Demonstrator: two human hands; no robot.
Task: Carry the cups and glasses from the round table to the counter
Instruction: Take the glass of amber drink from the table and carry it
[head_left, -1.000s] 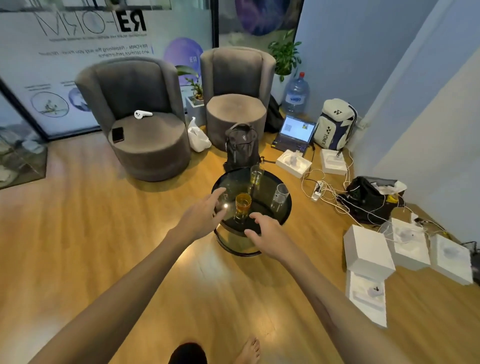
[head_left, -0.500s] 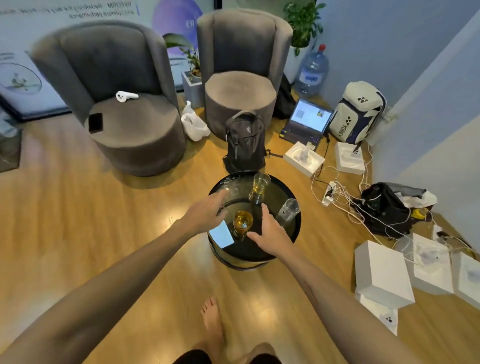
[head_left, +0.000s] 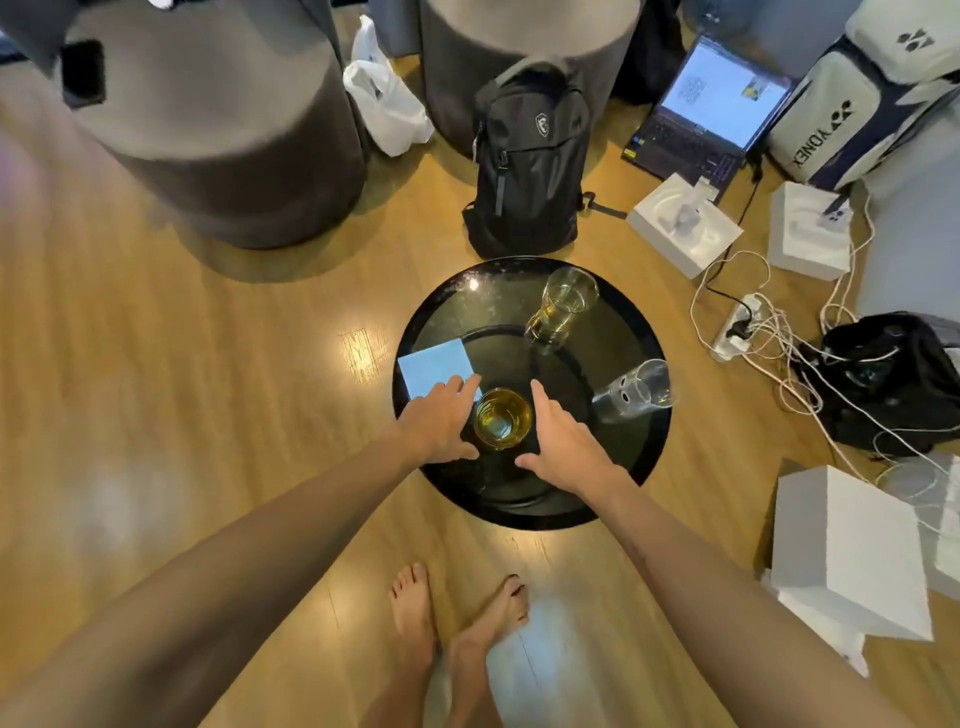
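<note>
left hand (head_left: 439, 423) and right hand (head_left: 563, 441) now flanking amber glass (head_left: 502, 419)

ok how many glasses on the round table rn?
3. One with amber drink at the near side, between the left hand and right hand; a mug-like glass at the far side; a clear one near the right edge. None look hidden.

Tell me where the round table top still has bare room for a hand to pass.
On the round table, the far-left arc behind the blue card is bare, as is the near rim below both hands. The middle is crowded: left hand and right hand flank the amber glass; the mug and clear glass fill the right.
</note>
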